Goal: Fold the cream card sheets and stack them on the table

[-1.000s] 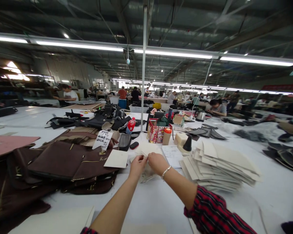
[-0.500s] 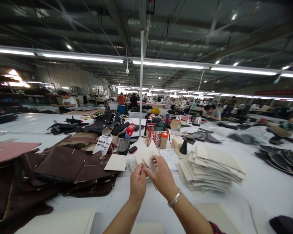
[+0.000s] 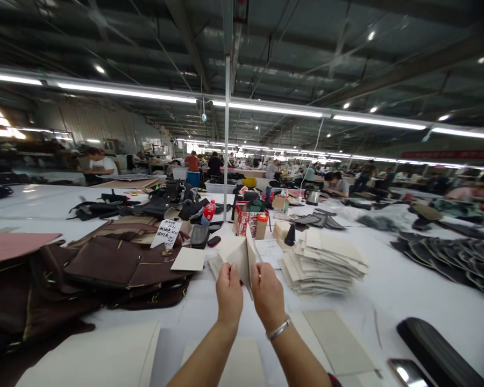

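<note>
My left hand [image 3: 229,293] and my right hand [image 3: 268,295] are side by side above the white table, fingers closed round stiff cream sheets [image 3: 234,251]. The sheets stand upright and spread in a V, one leaf facing left and another edge-on by my right fingers. Whether they are joined at the fold I cannot tell. More cream pieces show just behind my left hand. To the right of my hands stands a tall, uneven stack of cream sheets [image 3: 326,263]. A single cream square [image 3: 188,259] lies to the left, partly on dark brown bag pieces [image 3: 105,266].
A handwritten tag [image 3: 165,234], a red-capped bottle [image 3: 208,212] and a red patterned box [image 3: 242,219] stand beyond my hands, near a metal pole [image 3: 227,134]. At front right lie a phone [image 3: 409,372] and a long black case [image 3: 439,349]. Black pieces [image 3: 443,263] fan out at right.
My right hand has turned and lowered beside the left, its fingers now closed round the sheets' edge. The sheets have spread into an upright V. The view has swung right, bringing the phone into sight.
</note>
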### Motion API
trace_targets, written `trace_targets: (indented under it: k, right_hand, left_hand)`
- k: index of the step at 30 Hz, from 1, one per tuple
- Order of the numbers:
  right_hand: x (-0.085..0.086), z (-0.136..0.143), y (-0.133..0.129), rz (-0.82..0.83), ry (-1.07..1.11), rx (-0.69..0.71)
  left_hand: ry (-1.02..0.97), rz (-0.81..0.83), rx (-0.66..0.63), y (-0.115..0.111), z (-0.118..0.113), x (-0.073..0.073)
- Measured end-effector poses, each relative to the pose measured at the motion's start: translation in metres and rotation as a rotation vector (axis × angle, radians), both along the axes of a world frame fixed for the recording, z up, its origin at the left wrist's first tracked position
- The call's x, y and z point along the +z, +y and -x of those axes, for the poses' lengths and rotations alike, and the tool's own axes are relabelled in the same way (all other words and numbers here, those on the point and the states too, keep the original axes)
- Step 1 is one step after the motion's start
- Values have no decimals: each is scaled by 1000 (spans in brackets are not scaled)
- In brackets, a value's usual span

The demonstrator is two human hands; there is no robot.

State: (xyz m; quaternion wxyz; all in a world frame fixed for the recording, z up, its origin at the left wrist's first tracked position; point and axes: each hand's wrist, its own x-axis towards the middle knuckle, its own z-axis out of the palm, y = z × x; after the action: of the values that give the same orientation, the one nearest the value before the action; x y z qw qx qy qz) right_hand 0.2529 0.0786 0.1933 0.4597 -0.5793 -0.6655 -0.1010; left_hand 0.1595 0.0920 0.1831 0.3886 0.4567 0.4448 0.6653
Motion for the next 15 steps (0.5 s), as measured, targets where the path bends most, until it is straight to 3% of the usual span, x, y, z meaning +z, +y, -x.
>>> trace_targets:
  k: [3, 9, 11, 15]
  right_hand:
    - [-3, 6, -7, 16, 128, 124]
    - [4, 3, -13, 277, 552, 472]
    - [4, 0, -12, 311, 552, 445]
    - [-4, -1, -10, 272, 372, 193]
  left_hand:
    - [70, -56, 46, -3, -2, 7]
    - [166, -152, -93, 1, 9, 10]
    - [164, -148, -115, 4, 12, 8]
    - [-4, -68, -195, 3, 8, 6]
